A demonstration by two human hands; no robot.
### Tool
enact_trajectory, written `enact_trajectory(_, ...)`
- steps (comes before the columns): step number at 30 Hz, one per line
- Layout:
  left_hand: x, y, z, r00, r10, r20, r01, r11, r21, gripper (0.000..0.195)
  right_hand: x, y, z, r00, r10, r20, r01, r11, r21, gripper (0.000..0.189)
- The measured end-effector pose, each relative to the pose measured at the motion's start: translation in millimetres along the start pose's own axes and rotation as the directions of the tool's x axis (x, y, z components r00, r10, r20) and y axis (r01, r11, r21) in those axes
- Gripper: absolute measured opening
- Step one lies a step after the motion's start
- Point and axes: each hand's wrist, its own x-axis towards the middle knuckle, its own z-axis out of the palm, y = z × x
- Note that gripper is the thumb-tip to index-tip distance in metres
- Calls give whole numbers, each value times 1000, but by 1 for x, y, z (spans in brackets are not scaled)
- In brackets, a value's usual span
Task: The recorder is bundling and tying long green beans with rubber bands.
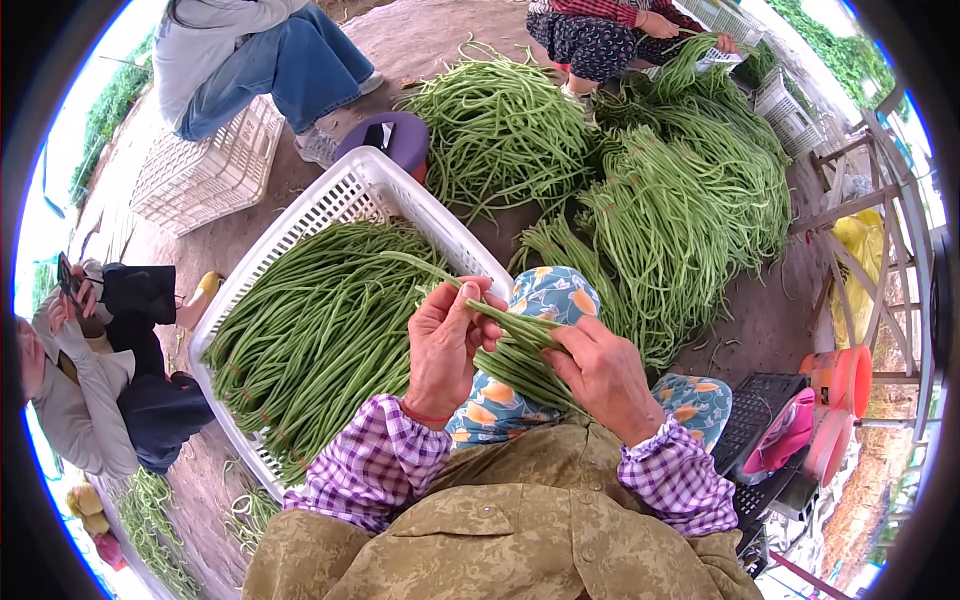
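A small bunch of long green yard-long beans [525,337] stretches between my two hands, above my lap. My left hand [446,341] pinches beans near their ends with thumb and fingers, and one bean tip sticks out beyond it to the upper left. Gripping the bunch further along is my right hand [600,367]. More beans of the bunch lie across my knee, partly hidden under the right hand. Close by my left hand stands a white plastic crate [469,244], holding many darker long beans [330,322] in bundles with thin red ties.
Large heaps of long beans [499,124] and tied bundles [675,217] cover the ground ahead. A purple stool [409,139] with a phone stands behind the crate. Other people sit ahead and at left. At right are orange buckets [851,379] and a black crate [757,412].
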Motion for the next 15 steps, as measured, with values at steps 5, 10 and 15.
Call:
enact_trajectory(5,1,3,1,1000,-11,-9,10,998,-62,23,-1,3,2,1000,13,-14,-13,999,-48,18)
enact_trajectory(10,2,3,1,1000,9,7,-8,996,-94,22,2,6,4,1000,-2,12,3,995,-98,19)
enact_trajectory(15,3,1,-1,999,37,22,-36,998,-52,18,12,-4,-5,1000,3,-29,-3,1000,26,21)
